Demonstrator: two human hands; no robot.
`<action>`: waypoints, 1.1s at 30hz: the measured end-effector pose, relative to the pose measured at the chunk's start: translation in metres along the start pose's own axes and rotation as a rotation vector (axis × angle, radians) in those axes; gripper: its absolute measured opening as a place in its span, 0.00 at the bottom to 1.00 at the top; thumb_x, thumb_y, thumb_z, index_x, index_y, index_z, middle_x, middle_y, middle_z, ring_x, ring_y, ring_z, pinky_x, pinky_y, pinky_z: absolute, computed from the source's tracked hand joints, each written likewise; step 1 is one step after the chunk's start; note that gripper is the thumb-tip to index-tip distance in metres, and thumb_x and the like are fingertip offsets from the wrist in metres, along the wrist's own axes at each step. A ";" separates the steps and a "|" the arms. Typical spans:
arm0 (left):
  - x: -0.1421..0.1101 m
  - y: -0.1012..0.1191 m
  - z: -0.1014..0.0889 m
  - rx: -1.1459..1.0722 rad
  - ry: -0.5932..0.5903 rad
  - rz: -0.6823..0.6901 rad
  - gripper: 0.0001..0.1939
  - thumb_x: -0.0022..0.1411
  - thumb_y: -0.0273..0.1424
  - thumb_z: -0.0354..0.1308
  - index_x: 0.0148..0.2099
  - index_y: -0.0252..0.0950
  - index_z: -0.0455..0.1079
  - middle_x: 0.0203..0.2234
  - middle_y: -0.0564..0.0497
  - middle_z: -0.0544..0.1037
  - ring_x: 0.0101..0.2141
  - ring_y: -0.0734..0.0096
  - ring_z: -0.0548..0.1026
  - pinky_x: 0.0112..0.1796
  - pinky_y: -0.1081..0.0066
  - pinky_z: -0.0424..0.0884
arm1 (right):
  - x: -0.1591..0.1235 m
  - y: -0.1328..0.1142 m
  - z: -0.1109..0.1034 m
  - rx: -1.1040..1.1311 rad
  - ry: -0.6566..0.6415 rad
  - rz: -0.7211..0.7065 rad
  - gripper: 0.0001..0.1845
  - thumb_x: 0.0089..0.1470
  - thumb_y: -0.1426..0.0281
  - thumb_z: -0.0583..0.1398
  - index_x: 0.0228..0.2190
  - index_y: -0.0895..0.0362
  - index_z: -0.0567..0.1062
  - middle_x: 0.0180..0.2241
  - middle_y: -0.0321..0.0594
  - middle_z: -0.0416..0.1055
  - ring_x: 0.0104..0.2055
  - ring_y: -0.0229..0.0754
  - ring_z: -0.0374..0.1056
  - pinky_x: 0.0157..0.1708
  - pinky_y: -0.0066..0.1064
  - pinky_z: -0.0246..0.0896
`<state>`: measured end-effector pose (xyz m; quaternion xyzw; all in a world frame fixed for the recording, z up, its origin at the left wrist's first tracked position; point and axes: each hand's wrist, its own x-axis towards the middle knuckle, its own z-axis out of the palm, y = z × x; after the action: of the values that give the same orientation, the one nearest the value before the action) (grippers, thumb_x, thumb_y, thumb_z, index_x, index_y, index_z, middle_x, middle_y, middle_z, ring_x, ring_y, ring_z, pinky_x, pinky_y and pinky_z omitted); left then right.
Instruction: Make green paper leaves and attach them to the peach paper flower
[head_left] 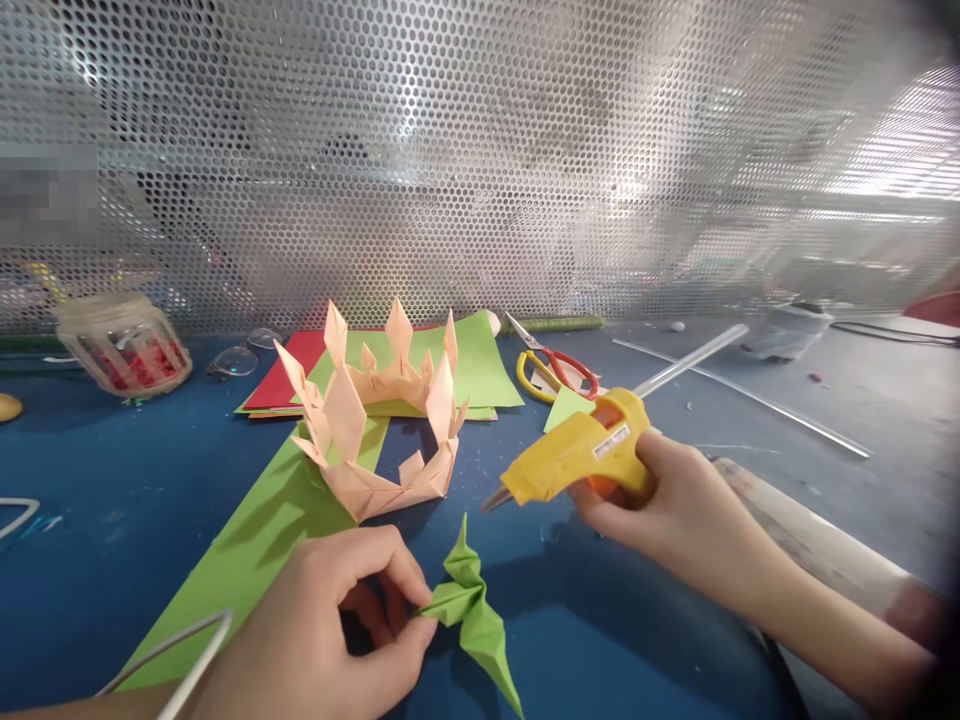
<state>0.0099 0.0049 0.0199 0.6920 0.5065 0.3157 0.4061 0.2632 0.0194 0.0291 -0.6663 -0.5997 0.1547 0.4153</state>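
Observation:
Pinched by one tip between the thumb and forefinger of my left hand [337, 620] is a folded green paper piece [471, 603] with several pointed arms. My right hand [675, 510] grips a yellow hot glue gun [577, 450]; a clear glue stick [694, 357] pokes out of its back. The metal nozzle points down and left, just above and apart from the green piece. Right behind my left hand stands a peach folded-paper crown [390, 490], a ring with upright diamond-shaped points, touched by neither hand.
Red and green paper sheets [487, 370] lie behind the crown, and a long green strip [247, 540] runs beneath it. Scissors [551, 365] rest beside the stack. A jar with red bits [127, 345] and glasses [240, 358] sit left. Another glue stick [750, 400] lies right. Perforated metal [420, 160] rises behind.

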 end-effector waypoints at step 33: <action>-0.001 0.003 0.001 0.066 -0.022 -0.044 0.06 0.49 0.33 0.57 0.22 0.40 0.68 0.20 0.55 0.76 0.22 0.71 0.74 0.26 0.74 0.70 | -0.010 0.015 0.005 -0.237 -0.052 -0.463 0.05 0.43 0.67 0.57 0.21 0.50 0.73 0.17 0.32 0.72 0.16 0.39 0.64 0.19 0.30 0.57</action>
<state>0.0112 0.0034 0.0220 0.6971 0.5274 0.2820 0.3954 0.2673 0.0126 0.0125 -0.5511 -0.7606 0.0011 0.3431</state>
